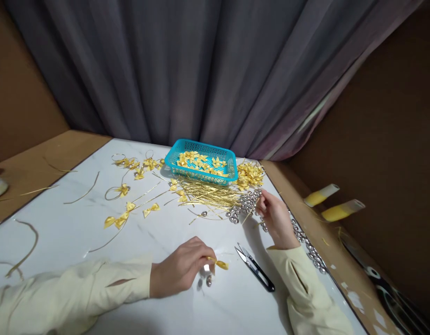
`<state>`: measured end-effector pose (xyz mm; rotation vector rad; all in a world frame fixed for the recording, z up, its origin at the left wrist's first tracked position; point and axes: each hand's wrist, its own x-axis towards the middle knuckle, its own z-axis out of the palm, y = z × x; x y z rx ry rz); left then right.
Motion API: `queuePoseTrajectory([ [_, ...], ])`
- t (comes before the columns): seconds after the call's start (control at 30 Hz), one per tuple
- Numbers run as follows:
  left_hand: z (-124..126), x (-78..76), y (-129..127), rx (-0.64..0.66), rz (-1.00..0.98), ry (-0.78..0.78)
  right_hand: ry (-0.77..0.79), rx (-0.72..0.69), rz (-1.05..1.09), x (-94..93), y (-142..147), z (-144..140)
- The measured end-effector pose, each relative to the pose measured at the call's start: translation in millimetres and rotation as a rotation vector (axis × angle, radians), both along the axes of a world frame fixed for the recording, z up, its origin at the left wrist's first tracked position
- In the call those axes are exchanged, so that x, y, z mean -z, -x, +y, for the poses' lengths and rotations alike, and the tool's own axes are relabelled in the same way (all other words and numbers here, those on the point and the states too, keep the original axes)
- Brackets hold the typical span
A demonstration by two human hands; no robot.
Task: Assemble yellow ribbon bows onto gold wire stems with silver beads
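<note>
My left hand [183, 266] pinches a yellow ribbon bow [220, 264] above the near part of the table. Just below its fingertips is a small silver bell-like bead [209, 280]. Further off to the right, my right hand [275, 218] reaches the edge of a pile of silver beads [248, 203], thumb and fingers closed together. A thin gold strand [250, 212] slants down from those fingers; whether a bead is also between them is hidden. Thread snips [255, 267] with black handles lie between my hands, blades pointing away.
A turquoise basket [201, 143] holds yellow bows. Before it lie gold strands [208, 193], with more bows [250, 176] to its right. Finished-looking loops with bows [122, 190] lie left. Silver beads [309, 249] line the right edge, beyond which are two yellow-filled tubes [342, 211].
</note>
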<state>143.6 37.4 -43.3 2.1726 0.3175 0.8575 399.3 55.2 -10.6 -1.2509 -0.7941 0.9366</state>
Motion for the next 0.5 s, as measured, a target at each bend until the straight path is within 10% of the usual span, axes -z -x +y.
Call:
queuePoseTrajectory([
  [0.5, -1.9, -2.4, -0.3, -0.075, 0.088, 0.284, -0.075, 0.289, 0.122, 0.3, -59.4, -5.2],
])
